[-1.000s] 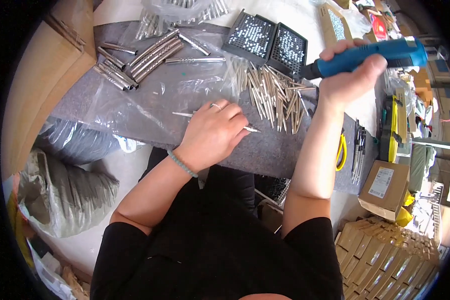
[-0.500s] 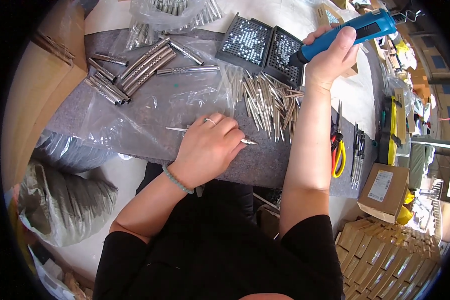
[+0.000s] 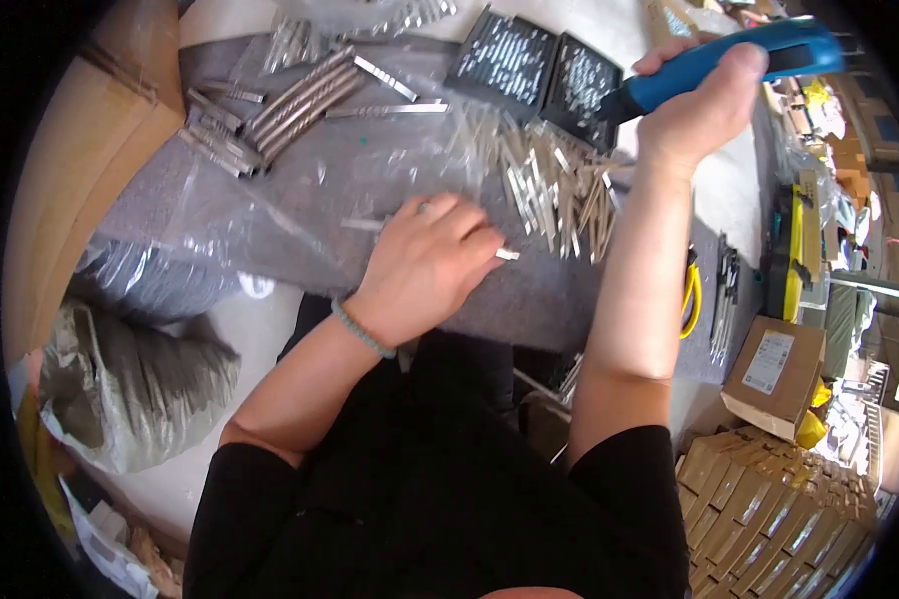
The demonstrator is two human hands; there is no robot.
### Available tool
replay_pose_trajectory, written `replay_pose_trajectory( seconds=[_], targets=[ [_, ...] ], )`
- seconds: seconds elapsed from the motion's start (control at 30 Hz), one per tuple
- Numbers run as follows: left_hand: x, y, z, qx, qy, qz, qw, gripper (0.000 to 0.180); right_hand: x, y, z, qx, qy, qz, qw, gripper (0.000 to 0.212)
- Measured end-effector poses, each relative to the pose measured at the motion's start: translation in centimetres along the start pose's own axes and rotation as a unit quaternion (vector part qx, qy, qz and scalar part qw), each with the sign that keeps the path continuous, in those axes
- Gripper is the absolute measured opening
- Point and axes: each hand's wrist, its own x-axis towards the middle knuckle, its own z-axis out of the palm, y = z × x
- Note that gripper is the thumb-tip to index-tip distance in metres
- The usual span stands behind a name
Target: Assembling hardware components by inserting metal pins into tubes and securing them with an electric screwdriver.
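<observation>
My left hand (image 3: 430, 265) is closed over the tabletop, pinching a slim silver metal rod (image 3: 507, 255). One tip of it shows past my fingers; the palm hides the middle. In my right hand (image 3: 704, 120) is a blue electric screwdriver (image 3: 684, 80), gripped around its body. Its black nose points down-left over the right half of a black two-part tray (image 3: 534, 110) of small silver screws, and motion blur hides whether the bit touches them. Between my hands and the tray lies a loose pile of slim metal rods (image 3: 559, 200).
Perforated metal tubes (image 3: 305, 105) lie on clear plastic sheeting (image 3: 320, 205) at the left. A yellow-handled tool (image 3: 691, 299) and thin dark rods (image 3: 725, 309) lie beyond my right forearm. Cardboard boxes (image 3: 774, 369) stand at the right; a large carton (image 3: 100, 200) borders the left.
My right hand and the screwdriver have shifted right and slightly up in the picture. The whole view has moved a little and is blurred. My left hand still grips the rod.
</observation>
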Motion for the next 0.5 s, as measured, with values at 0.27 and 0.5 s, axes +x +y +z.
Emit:
replay_pose_trajectory(
  seconds=[0.27,0.5],
  targets=[
    [0.0,0.0,0.7,0.047,0.033,-0.039,0.998,0.021,-5.1,-6.0,0.0,0.107,-0.068,0.115,0.985,0.062],
    [-0.2,-0.1,0.6,0.057,0.025,-0.005,0.998,0.02,-8.2,-6.9,-0.1,0.131,-0.055,0.154,0.978,0.066]
  ],
)
